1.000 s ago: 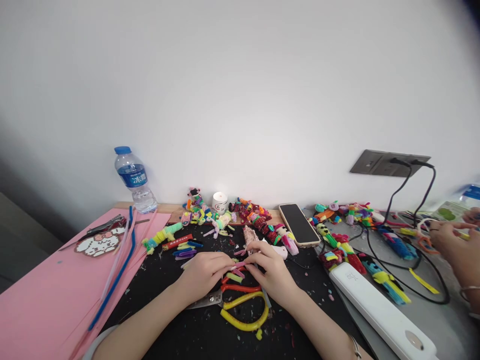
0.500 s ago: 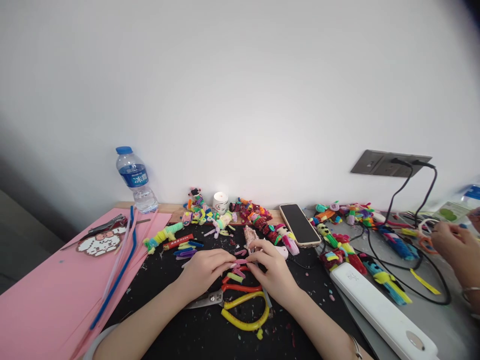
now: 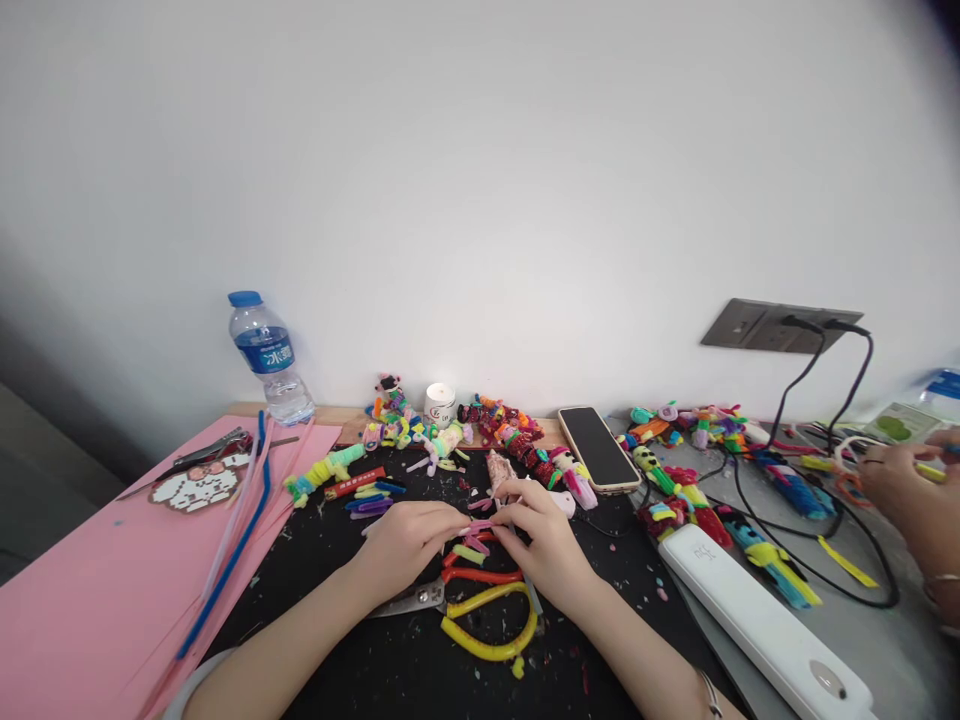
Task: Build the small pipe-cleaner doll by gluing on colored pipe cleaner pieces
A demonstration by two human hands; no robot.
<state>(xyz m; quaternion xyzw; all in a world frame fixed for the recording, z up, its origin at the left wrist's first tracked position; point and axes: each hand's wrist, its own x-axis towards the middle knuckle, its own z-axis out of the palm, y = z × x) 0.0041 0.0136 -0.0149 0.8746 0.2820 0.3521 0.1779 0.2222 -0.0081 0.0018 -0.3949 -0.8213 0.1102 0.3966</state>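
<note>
Between my fingertips, above the black mat (image 3: 322,610), is a short pink pipe cleaner piece (image 3: 481,526). My left hand (image 3: 416,545) pinches its left end and my right hand (image 3: 544,540) pinches the right end. Just below my hands lie scissors (image 3: 491,650) with yellow and red handles, their blades partly under my left wrist. Short green and pink pipe cleaner pieces (image 3: 469,553) rest by the scissors' handles. Cut purple, blue and yellow pieces (image 3: 375,498) sit left of my left hand. A pale pink fuzzy piece (image 3: 501,470) stands behind my right hand.
Pipe cleaner dolls (image 3: 525,450) line the wall. A phone (image 3: 600,450), a white cup (image 3: 440,405) and a water bottle (image 3: 270,360) stand behind. Pink sheets (image 3: 82,590) lie left; a white power bank-like device (image 3: 765,620) and cables lie right, near another person's hand (image 3: 911,500).
My hands stay almost in place, still pinching the pink piece. At the right, the other person's hand has shifted slightly, and a yellow strip now shows at its fingers.
</note>
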